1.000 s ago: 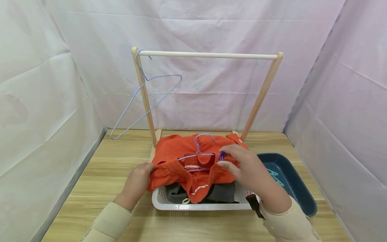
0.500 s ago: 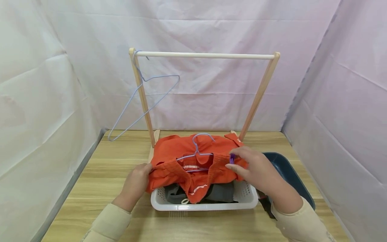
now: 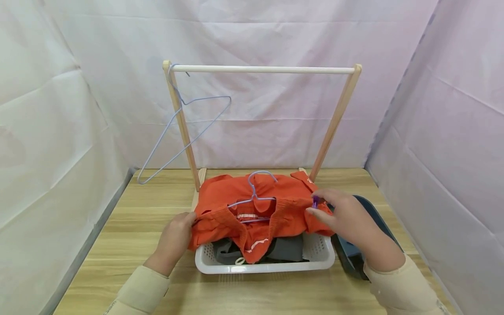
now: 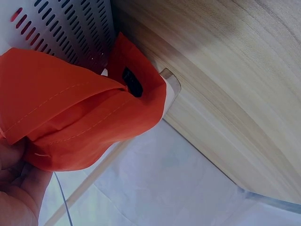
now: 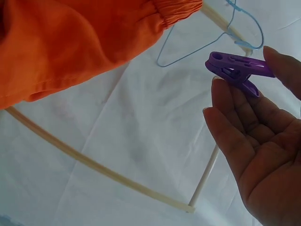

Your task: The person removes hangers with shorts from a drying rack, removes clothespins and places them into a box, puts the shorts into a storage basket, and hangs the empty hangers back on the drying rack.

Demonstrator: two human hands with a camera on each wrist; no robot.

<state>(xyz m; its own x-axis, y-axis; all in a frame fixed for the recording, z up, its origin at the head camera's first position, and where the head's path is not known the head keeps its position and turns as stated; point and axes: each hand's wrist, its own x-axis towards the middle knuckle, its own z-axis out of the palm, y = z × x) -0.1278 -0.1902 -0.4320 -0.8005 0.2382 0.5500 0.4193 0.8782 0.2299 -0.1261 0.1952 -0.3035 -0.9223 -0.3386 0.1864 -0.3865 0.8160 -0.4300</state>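
Orange pants (image 3: 293, 214) with a gathered elastic waistband lie over a white basket (image 3: 264, 267). A light-blue wire hanger (image 3: 253, 190) sits inside the waistband, its hook standing out above the cloth. My left hand (image 3: 175, 234) pinches the pants at their left end; the left wrist view shows the orange cloth (image 4: 84, 117) folded at the fingers. Between thumb and fingers, my right hand (image 3: 348, 218) pinches a purple clothespin (image 5: 235, 70) by its handles, close to the right part of the waistband. In the right wrist view the clothespin is apart from the cloth.
Behind the basket stands a wooden rack with a white rod (image 3: 264, 69). Another blue wire hanger (image 3: 183, 103) hangs at the rod's left end. Dark grey cloth (image 3: 285, 249) lies in the basket. A dark blue tray (image 3: 374, 214) is partly hidden by the right arm.
My right hand has moved to the right along the waistband with the purple clothespin. My left hand keeps its hold on the pants' left end. The head view has shifted slightly.
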